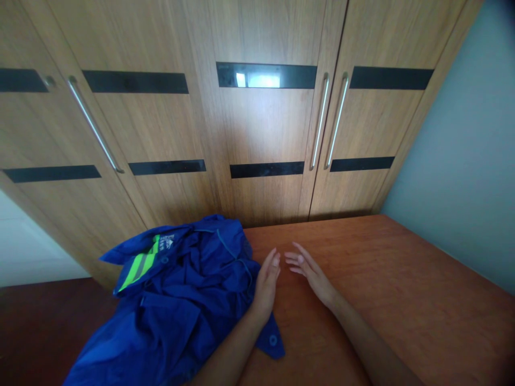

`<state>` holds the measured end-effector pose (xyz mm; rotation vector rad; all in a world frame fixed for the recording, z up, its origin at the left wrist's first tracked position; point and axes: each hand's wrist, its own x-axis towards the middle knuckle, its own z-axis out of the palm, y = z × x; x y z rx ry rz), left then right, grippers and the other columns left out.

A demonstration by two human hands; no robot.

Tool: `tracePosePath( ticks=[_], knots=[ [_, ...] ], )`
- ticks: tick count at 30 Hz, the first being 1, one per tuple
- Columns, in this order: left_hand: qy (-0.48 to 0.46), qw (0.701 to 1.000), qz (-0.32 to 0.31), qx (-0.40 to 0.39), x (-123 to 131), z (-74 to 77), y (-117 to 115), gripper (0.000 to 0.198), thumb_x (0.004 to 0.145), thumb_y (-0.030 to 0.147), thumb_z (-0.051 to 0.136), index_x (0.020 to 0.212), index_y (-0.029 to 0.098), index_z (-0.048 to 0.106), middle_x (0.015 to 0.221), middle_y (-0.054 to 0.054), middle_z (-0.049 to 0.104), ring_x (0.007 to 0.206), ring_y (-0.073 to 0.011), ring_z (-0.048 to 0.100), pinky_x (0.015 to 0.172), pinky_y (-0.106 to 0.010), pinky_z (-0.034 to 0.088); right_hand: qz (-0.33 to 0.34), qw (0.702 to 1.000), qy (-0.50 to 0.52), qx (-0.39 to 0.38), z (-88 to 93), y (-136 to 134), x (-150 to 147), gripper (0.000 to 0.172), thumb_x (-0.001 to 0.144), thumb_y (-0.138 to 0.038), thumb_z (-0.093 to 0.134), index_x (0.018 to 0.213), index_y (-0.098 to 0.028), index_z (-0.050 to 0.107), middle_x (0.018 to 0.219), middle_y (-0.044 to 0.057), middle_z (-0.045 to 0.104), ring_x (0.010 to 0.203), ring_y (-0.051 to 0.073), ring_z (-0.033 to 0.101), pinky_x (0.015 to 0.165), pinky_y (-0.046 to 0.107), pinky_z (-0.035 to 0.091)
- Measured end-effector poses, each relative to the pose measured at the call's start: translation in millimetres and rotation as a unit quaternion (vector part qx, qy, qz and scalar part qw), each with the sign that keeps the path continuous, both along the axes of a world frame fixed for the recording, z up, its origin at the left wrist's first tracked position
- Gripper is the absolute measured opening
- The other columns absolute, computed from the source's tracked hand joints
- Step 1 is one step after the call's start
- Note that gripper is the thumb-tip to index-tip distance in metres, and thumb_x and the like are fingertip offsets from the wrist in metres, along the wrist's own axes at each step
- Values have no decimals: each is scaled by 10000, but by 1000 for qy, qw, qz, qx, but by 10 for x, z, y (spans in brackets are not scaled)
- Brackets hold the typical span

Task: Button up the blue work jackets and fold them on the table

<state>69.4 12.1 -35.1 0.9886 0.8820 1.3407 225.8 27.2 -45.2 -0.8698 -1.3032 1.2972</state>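
Observation:
A crumpled blue work jacket (181, 300) with a yellow-green and grey reflective strip lies in a heap on the left part of the wooden tabletop (362, 279). Part of it hangs past the table's left edge. My left hand (266, 287) is beside the jacket's right side, fingers stretched out, holding nothing; whether it touches the cloth I cannot tell. To its right, my right hand (309, 271) hovers over the tabletop with its fingers apart and empty. The two palms roughly face each other across a small gap. A buttoned blue flap sticks out below my left wrist.
Behind the table stands a wooden wardrobe (265, 198) with black inlaid strips and long metal handles (337, 120). A pale wall (450, 177) borders the right side. Dark floor (44, 327) shows at the lower left.

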Motion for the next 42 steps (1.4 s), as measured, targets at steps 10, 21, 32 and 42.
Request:
tracePosePath(
  ticks=[10, 21, 32, 42],
  knots=[
    [133, 989, 2, 59, 8, -47, 39, 129, 682, 210, 676, 746, 176, 569, 742, 0, 625, 729, -146, 614, 697, -254, 476, -8, 994, -104, 37, -24, 38, -11, 210, 781, -387, 671, 896, -222, 609, 857, 16, 631, 783, 169, 599, 727, 303, 476],
    [207, 975, -18, 76, 33, -33, 37, 114, 686, 170, 592, 654, 183, 482, 631, 49, 490, 600, -100, 472, 576, -202, 368, 25, 983, -174, 49, 0, 42, -4, 41, 764, -228, 576, 734, -202, 566, 676, -20, 576, 636, 139, 527, 610, 259, 395],
    [359, 914, -2, 189, 79, 89, -169, 217, 719, 36, 471, 834, 188, 575, 863, -31, 577, 806, -165, 568, 735, -283, 471, 4, 989, -144, 35, 72, 51, -6, 108, 713, -281, 622, 694, -209, 542, 658, -30, 540, 641, 147, 509, 630, 270, 406],
    [718, 601, 165, 309, -762, 1276, -216, 445, 863, 271, 511, 1300, 191, 495, 1398, -145, 446, 1287, -317, 408, 1070, -502, 323, 2, 989, -143, 40, 69, 44, -6, 226, 744, -398, 647, 696, -208, 534, 673, -28, 526, 647, 139, 493, 633, 265, 389]
  ],
)
